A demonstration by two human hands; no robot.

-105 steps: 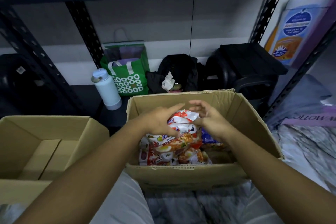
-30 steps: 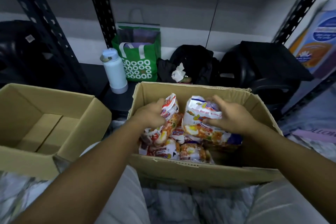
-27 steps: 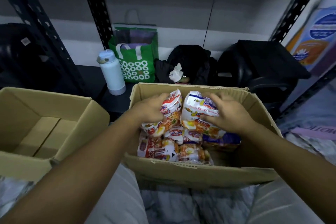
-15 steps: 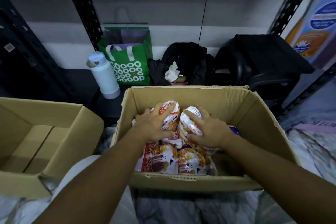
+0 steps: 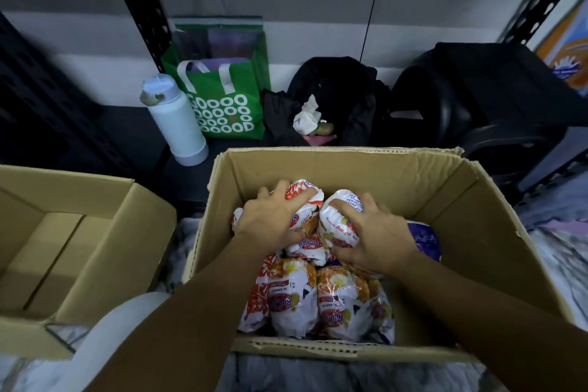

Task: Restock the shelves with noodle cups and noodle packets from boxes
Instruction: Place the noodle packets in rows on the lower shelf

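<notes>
Left of frame, the side box (image 5: 105, 264) looks emptied. The centre box (image 5: 350, 169) holds many noodle packets (image 5: 292, 296); left hand (image 5: 270, 223) and right hand (image 5: 375, 239) each curl round one inside. No noodles show on the shelf (image 5: 127, 127) behind, so most restocking looks undone.

Two boxes (image 5: 366, 165), at least seven noodle packets (image 5: 292, 299), one bottle (image 5: 178, 127), one bag (image 5: 222, 111)

White bottle (image 5: 174, 124) touching green tote bag (image 5: 222, 105); black backpack (image 5: 337, 89) further right.

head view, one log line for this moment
left hand: grips red-topped packet | right hand: grips white packet | where: both inside cardboard box
</notes>
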